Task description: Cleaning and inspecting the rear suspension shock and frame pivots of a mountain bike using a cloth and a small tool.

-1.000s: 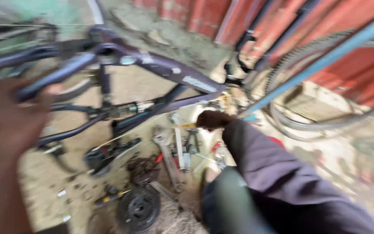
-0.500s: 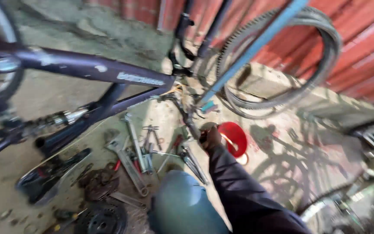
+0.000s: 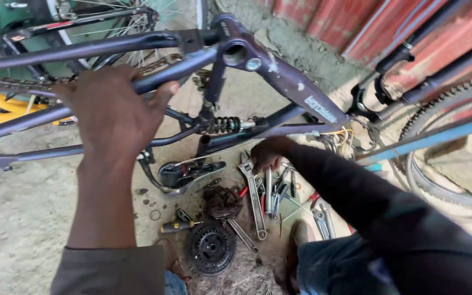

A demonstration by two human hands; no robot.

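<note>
The bicycle frame is up off the ground here, upside down or tipped by the look of it, dark purple tubes running across the top of the view, and the left hand is wrapped tight around one of the thin rear stays, fingers curled over the top, thumb hooked round the far side. That looks like the right place to take it: a stiff metal tube, narrow enough to close a fist on, though the paint is worn and dusty and could be slick with grease, and the whole frame is likely awkward and fairly heavy rather than fragile. Just right of that hand sits the coil shock, black spring, tucked between the tubes, a spot to keep fingers out of. Below it on the dirt floor lie a black saddle, a yellow-handled screwdriver and a dark toothed sprocket. Moving right, an adjustable wrench lies lengthwise just under the right hand, which reaches down beneath the main tube in a dark sleeve; its fingers are bent over the scattered tools, but I cannot tell whether they have closed on anything. Far right, a tyre leans by a red corrugated wall.
</note>
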